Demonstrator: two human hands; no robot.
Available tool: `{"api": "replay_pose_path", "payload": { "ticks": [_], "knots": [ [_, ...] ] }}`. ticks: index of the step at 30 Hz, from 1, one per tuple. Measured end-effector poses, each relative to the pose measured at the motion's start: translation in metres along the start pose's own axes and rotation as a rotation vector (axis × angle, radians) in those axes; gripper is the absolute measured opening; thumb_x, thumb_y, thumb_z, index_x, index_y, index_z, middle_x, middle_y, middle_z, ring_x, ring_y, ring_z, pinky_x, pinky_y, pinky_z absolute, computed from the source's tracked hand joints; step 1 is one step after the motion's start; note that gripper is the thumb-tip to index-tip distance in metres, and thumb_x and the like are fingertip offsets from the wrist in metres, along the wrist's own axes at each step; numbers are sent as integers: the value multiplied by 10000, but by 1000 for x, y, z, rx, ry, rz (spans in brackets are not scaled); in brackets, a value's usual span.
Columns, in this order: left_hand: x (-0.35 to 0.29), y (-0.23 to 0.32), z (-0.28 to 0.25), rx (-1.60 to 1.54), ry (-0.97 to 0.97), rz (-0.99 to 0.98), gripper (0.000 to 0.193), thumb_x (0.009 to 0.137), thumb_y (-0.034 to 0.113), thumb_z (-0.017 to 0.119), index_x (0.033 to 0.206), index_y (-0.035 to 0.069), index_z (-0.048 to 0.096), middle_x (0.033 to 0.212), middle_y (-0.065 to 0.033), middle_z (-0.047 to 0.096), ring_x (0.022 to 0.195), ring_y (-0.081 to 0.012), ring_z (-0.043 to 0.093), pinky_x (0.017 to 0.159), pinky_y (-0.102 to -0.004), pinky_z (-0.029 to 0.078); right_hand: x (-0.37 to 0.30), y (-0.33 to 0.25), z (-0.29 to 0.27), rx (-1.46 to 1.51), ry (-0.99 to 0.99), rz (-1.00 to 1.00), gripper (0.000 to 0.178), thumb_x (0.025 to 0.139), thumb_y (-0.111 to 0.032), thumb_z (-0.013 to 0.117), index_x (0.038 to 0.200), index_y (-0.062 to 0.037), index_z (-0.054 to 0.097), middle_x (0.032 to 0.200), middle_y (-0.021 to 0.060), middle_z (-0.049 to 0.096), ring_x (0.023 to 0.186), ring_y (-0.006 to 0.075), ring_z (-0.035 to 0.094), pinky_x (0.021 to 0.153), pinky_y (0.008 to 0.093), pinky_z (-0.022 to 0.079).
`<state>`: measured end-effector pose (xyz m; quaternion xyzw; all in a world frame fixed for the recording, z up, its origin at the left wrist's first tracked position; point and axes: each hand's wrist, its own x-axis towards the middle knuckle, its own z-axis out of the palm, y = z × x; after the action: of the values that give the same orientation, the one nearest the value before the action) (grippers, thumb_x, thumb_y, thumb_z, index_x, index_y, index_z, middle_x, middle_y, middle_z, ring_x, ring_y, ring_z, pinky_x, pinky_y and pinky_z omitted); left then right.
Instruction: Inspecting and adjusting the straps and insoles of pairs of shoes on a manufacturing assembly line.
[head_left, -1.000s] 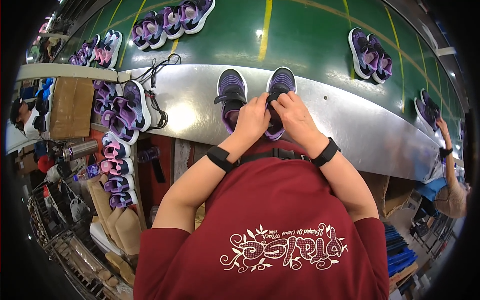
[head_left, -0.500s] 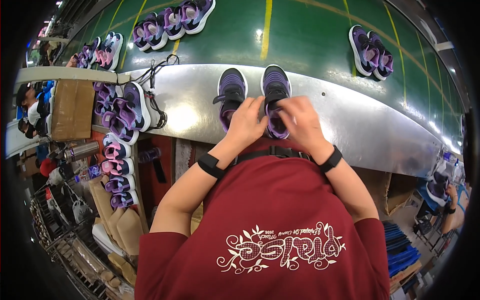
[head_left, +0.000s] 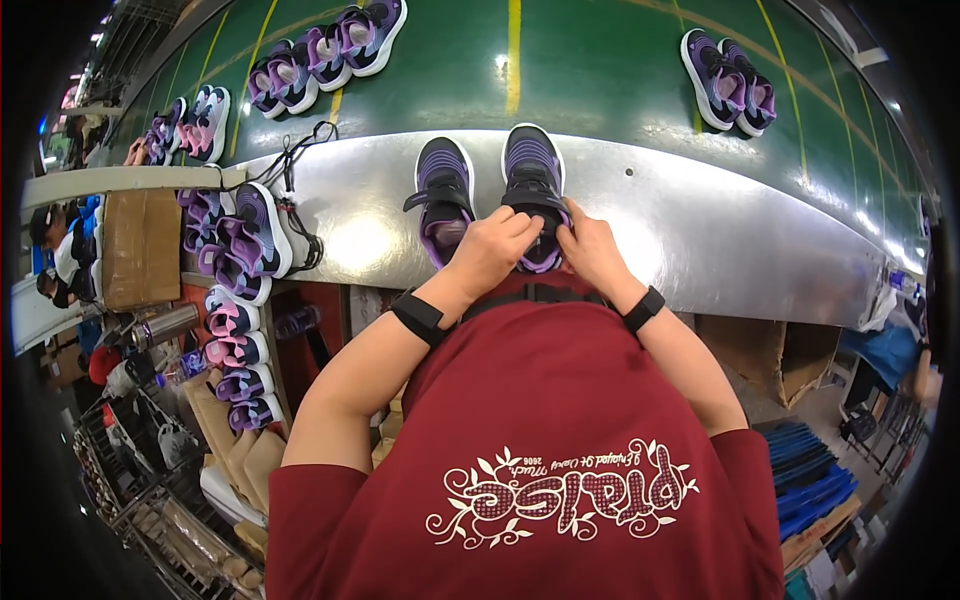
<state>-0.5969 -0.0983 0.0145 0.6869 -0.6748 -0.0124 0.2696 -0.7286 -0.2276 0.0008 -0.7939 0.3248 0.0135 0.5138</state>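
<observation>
Two dark sneakers with purple stripes and white soles stand side by side on a metal ledge, toes pointing away from me. Both my hands are at the right-hand sneaker. The fingers of my left hand close on its strap and tongue area from the left. From the right, my right hand grips the edge of the shoe's opening, thumb and fingers drawn together. My fingers partly hide the tongue and collar. The left-hand sneaker stands untouched, its black strap end sticking out to the left.
Beyond the metal ledge lies a green belt with yellow lines. It carries a pair of sneakers and a row of several more. Other shoes crowd a rack at left, near black cords and a cardboard box.
My left hand has moved right onto the right-hand sneaker. My right hand, blurred above it before, now grips its opening. The whole view has shifted slightly.
</observation>
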Motion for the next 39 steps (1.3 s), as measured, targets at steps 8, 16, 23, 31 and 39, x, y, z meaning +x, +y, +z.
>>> {"api": "replay_pose_path", "payload": {
  "ticks": [8,16,23,31,39],
  "knots": [
    [23,0,-15,-104,30,-11,140,722,98,672,855,58,656,719,-57,556,691,-225,571,572,-339,474,6,8,4,-288,135,-228,450,826,-135,512,1197,116,464,688,286,597,651,437,602,648,499,488],
    [86,-52,-88,-797,448,-842,568,767,385,744,1163,13,577,1066,-188,603,954,-236,593,832,-341,475,-50,-116,-39,-472,196,-478,456,806,-101,546,1211,92,463,590,214,568,558,373,596,573,445,483],
    [88,-39,-89,-979,354,-852,364,738,344,765,818,9,649,711,-70,649,607,-128,612,559,-266,504,-62,-110,-71,336,-143,1,315,956,-286,486,1075,-2,555,654,153,589,571,259,601,579,322,484],
    [101,-35,-82,-624,252,-815,303,758,284,751,823,7,646,713,-66,652,611,-113,601,571,-262,497,-47,-144,-71,-81,-198,-66,445,923,-332,563,638,10,549,498,88,500,438,166,498,453,331,382],
    [106,-29,-76,-817,152,-714,311,741,293,754,848,24,642,723,-81,646,618,-133,604,571,-280,498,-52,-168,-86,362,-181,-88,369,915,-232,568,607,-41,500,516,-65,407,459,17,360,417,214,274]
  ]
}}
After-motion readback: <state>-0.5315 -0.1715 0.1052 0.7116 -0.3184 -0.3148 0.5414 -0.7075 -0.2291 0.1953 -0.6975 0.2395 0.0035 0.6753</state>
